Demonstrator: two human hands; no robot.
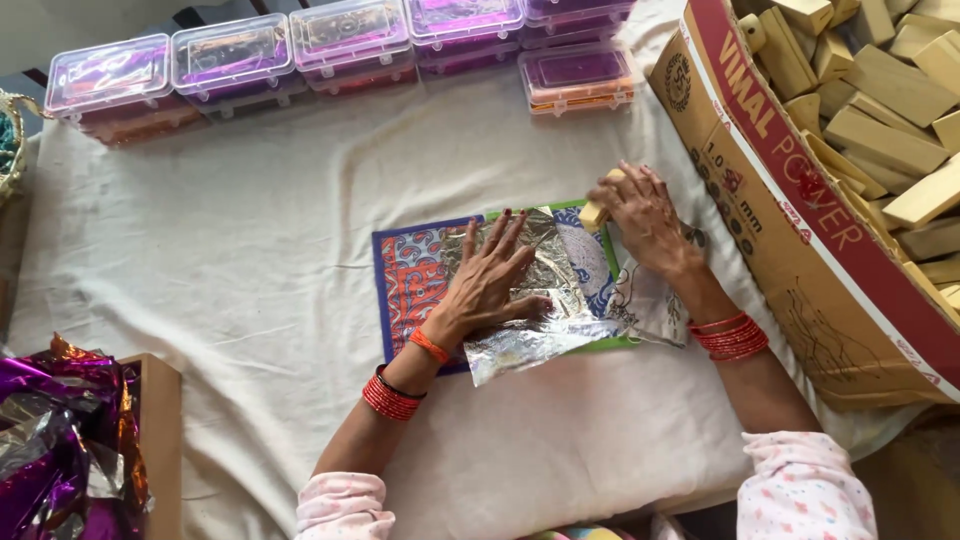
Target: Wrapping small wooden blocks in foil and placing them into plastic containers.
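My left hand (492, 280) lies flat, fingers spread, on a crinkled sheet of silver foil (530, 335). The foil rests on a patterned mat (410, 280) in red, blue and green on the white cloth. My right hand (648, 218) is closed over a small pale wooden block (594, 213) at the foil's upper right corner. Part of the block is hidden under the fingers. Both wrists carry red bangles.
A large cardboard box (800, 240) full of wooden blocks (880, 110) stands at the right. Several clear plastic boxes (350, 40) with purple and orange contents line the far edge. A box of shiny purple foil (60, 440) sits at the near left. The white cloth (220, 230) covers the surface.
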